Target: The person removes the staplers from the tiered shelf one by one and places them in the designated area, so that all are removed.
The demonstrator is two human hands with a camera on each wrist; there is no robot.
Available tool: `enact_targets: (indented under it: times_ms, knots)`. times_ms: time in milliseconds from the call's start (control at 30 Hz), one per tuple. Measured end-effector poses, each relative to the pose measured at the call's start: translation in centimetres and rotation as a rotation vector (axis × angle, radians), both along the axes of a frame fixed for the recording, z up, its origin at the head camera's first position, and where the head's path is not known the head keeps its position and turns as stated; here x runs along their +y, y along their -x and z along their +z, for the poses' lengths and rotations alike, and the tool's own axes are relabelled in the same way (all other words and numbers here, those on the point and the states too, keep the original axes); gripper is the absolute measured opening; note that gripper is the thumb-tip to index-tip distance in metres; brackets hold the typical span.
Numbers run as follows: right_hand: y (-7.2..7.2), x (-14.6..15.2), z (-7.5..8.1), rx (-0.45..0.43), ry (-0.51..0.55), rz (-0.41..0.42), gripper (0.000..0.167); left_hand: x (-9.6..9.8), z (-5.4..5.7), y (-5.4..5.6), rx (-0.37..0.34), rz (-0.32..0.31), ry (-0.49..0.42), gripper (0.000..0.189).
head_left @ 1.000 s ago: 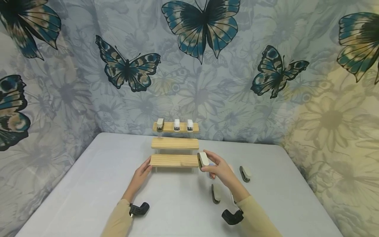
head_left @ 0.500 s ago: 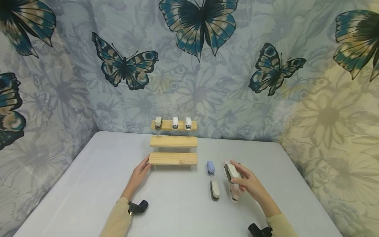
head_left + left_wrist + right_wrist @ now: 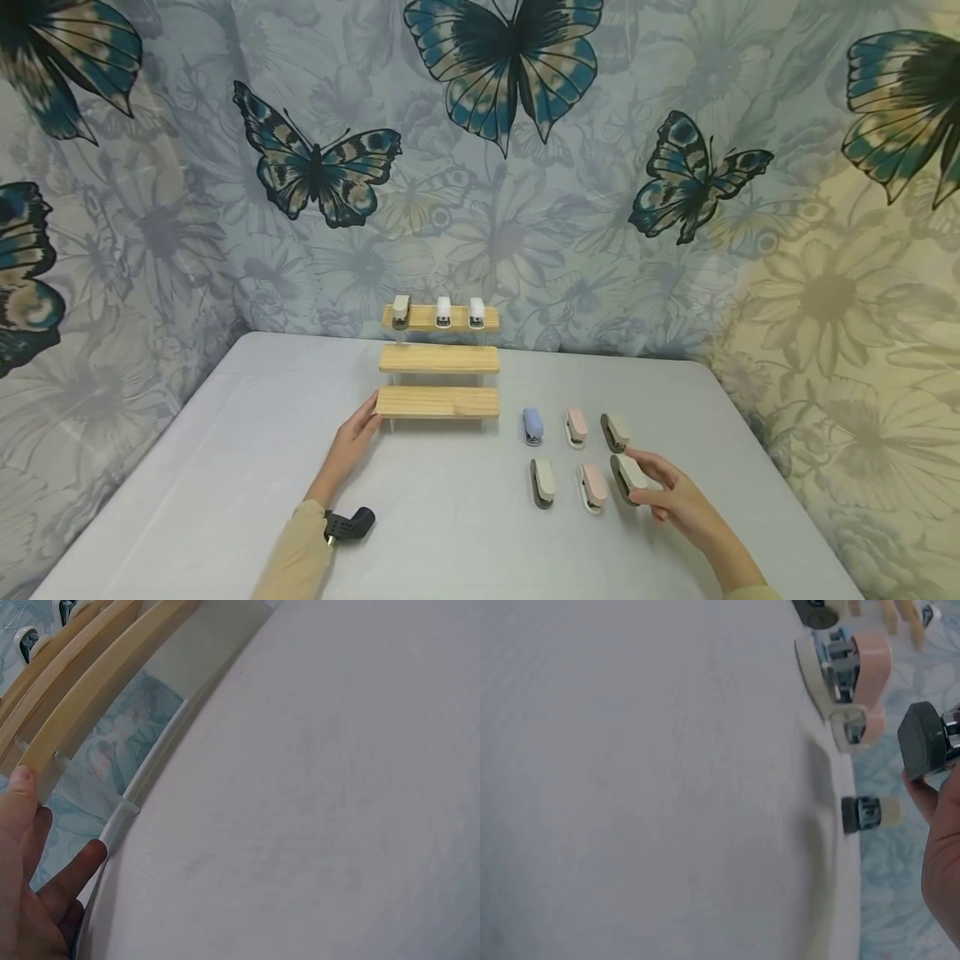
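Observation:
A three-tier wooden display shelf (image 3: 438, 404) stands on the table, with three small staplers on its top board, one beige (image 3: 401, 311) and two white. My left hand (image 3: 354, 440) holds the left end of the lowest board; in the left wrist view my thumb (image 3: 22, 784) lies on the board's end and the other fingers are beside and below it. My right hand (image 3: 678, 500) pinches an off-white stapler (image 3: 628, 478) with a dark grey base. In the right wrist view this stapler (image 3: 922, 742) appears raised off the table, its far part cut off by the frame edge.
Around the right hand stand a blue stapler (image 3: 532, 426), two pink staplers (image 3: 576, 427), a beige stapler (image 3: 615, 432) and another off-white stapler (image 3: 543, 482). The white-covered table (image 3: 450, 533) meets a butterfly-patterned cloth backdrop (image 3: 525, 242) behind and at both sides.
My right hand has carried the off-white stapler from beside the lowest board rightward and toward me, near the other staplers. My left hand has stayed at the shelf's end.

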State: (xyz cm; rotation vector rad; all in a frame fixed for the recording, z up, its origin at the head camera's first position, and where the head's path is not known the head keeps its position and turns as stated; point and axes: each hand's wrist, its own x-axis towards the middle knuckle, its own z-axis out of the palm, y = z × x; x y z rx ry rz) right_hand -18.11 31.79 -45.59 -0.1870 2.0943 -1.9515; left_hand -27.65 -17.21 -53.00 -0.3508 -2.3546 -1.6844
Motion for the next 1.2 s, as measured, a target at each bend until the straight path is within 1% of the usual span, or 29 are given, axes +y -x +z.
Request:
enact_targets:
  times_ms: [167,367,467,600,700,867,1000,1100,1200]
  knots:
    - [-0.3,0.9,-0.7,-0.032,-0.024,-0.068,0.053,0.0,-0.1,0.1,-0.015,0.008,0.010,0.055]
    - [-0.4,1.4,-1.4,-0.082,-0.030,-0.119,0.053,0.1,0.1,0.0,-0.020,0.013,0.012,0.055]
    - [-0.4,1.3,-1.7,-0.104,0.003,-0.135,0.057,0.2,0.3,0.0,-0.028,0.013,0.010,0.055]
    - [-0.6,1.3,-2.1,-0.126,0.069,-0.129,0.048,0.2,0.2,0.0,-0.028,0.011,0.007,0.055]
    - [-0.7,1.4,-2.3,-0.124,0.086,-0.122,0.045,0.3,0.1,0.1,-0.020,0.012,0.008,0.055]
    - [-0.9,1.5,-2.6,-0.100,0.064,-0.101,0.054,0.3,0.2,0.0,-0.013,0.017,0.019,0.054]
    - [-1.1,1.5,-2.6,-0.123,0.020,-0.103,0.060,0.3,0.2,0.0,-0.015,0.027,0.029,0.054]
    - [-1.2,1.4,-2.4,-0.150,-0.019,-0.124,0.065,0.3,0.1,0.0,-0.020,0.033,0.026,0.054]
    - [-1.2,1.3,-2.3,-0.162,-0.048,-0.137,0.070,0.2,0.1,0.1,-0.019,0.025,0.025,0.055]
